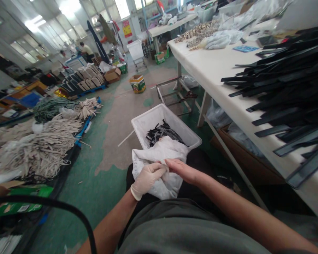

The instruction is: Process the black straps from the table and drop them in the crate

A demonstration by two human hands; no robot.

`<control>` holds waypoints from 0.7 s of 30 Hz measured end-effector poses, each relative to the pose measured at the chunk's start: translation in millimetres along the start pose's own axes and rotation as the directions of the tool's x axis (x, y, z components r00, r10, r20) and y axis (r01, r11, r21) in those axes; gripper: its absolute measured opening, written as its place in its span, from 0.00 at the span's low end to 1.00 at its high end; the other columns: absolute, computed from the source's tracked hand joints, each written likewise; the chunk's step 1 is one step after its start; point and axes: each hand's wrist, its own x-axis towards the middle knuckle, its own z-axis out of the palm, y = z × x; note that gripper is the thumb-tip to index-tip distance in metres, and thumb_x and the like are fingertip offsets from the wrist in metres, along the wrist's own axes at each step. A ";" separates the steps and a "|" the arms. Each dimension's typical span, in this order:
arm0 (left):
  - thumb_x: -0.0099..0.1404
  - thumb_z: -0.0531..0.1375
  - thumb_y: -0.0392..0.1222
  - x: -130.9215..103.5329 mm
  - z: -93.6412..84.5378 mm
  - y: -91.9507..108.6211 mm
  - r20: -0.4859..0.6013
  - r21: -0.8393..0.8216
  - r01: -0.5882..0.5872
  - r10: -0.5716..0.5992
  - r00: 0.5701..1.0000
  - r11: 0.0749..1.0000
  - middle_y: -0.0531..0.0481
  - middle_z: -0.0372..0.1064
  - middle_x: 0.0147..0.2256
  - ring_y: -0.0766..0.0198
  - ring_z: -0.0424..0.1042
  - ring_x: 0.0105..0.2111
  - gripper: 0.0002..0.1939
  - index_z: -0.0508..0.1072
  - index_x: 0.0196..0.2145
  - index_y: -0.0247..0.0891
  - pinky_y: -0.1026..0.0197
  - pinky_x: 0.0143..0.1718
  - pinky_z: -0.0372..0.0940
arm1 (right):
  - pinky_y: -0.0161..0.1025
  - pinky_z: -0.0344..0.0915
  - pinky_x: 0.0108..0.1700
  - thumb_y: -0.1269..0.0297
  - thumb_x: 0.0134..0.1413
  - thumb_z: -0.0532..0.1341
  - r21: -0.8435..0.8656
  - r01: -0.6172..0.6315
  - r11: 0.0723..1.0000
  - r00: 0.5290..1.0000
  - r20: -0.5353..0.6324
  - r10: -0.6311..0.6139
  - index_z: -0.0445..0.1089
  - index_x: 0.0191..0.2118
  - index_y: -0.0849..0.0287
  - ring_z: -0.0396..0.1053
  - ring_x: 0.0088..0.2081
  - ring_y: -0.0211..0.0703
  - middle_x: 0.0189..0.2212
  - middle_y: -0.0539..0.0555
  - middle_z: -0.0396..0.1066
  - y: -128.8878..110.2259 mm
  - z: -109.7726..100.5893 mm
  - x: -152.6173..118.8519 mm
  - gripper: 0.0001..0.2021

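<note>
On my lap lies a crumpled white cloth point(172, 148) with faint print along its left side; it looks like a sack. My left hand point(148, 178), in a thin cream-coloured glove, pinches the cloth between thumb and fingers. Bare and coming from the right, my right hand point(182, 171) meets it there, fingers close together at the cloth near the left fingertips. Part of its grip is hidden. Just beyond my knees stands a white plastic tub point(166, 113), with black strips point(161, 132) inside. The cloth overlaps the tub's near rim.
To the right runs a long white table point(209, 67) bearing black strips point(288, 84), pale gloves point(222, 38) and small metal parts point(196, 35). Beige cord bundles point(42, 141) lie at left. A metal frame point(175, 93) and carton point(137, 84) stand ahead. A black cable point(69, 208) crosses lower left.
</note>
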 end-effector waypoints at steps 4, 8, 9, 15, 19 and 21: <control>0.57 0.64 0.46 7.1 0.7 8.4 -0.083 -0.060 -0.007 0.002 0.997 0.998 0.52 0.71 0.25 0.65 0.68 0.27 0.10 0.76 0.30 0.35 0.62 0.34 0.61 | 0.39 0.66 0.39 0.46 0.49 0.64 -0.080 0.086 0.993 0.992 -0.085 -0.093 0.77 0.38 0.60 0.70 0.34 0.42 0.33 0.53 0.76 -46.4 5.3 27.0 0.21; 0.53 0.67 0.45 14.5 0.7 9.0 -0.102 -0.105 0.007 -0.018 0.995 0.994 0.50 0.73 0.25 0.63 0.70 0.28 0.12 0.79 0.33 0.35 0.61 0.36 0.62 | 0.36 0.66 0.37 0.49 0.52 0.62 -0.208 0.247 0.946 0.944 -0.168 -0.283 0.77 0.36 0.61 0.71 0.33 0.40 0.32 0.53 0.76 -98.3 1.9 39.2 0.18; 0.54 0.66 0.46 14.9 0.8 8.2 -0.106 -0.102 -0.003 -0.008 0.994 0.995 0.50 0.73 0.24 0.63 0.70 0.28 0.12 0.79 0.33 0.35 0.61 0.37 0.62 | 0.36 0.66 0.38 0.50 0.53 0.62 -0.217 0.283 0.934 0.930 -0.175 -0.322 0.77 0.36 0.61 0.71 0.34 0.40 0.32 0.53 0.77 -110.2 0.9 40.4 0.17; 0.60 0.62 0.54 7.1 -3.1 -0.7 -0.068 -0.190 -0.064 0.052 0.996 0.980 0.47 0.73 0.25 0.63 0.70 0.28 0.20 0.79 0.38 0.33 0.61 0.40 0.62 | 0.36 0.69 0.38 0.52 0.56 0.62 -0.186 0.408 0.894 0.851 -0.278 -0.446 0.74 0.37 0.60 0.73 0.33 0.38 0.35 0.52 0.76 -160.7 -19.3 50.1 0.15; 0.60 0.62 0.55 0.5 -5.0 -16.4 -0.098 -0.334 -0.063 0.031 0.995 0.940 0.48 0.73 0.24 0.64 0.70 0.26 0.25 0.75 0.46 0.32 0.61 0.36 0.62 | 0.33 0.68 0.33 0.55 0.60 0.61 -0.163 0.381 0.910 0.811 -0.414 -0.413 0.72 0.39 0.60 0.72 0.30 0.35 0.33 0.51 0.76 -169.6 -48.5 60.1 0.12; 0.59 0.63 0.54 -1.5 -4.6 -27.6 -0.156 -0.423 -0.080 0.015 0.988 0.903 0.51 0.71 0.23 0.65 0.69 0.24 0.24 0.73 0.47 0.34 0.61 0.33 0.62 | 0.31 0.68 0.31 0.59 0.62 0.59 -0.110 0.347 0.931 0.800 -0.484 -0.355 0.71 0.39 0.60 0.71 0.28 0.33 0.32 0.50 0.76 -167.0 -61.1 62.5 0.10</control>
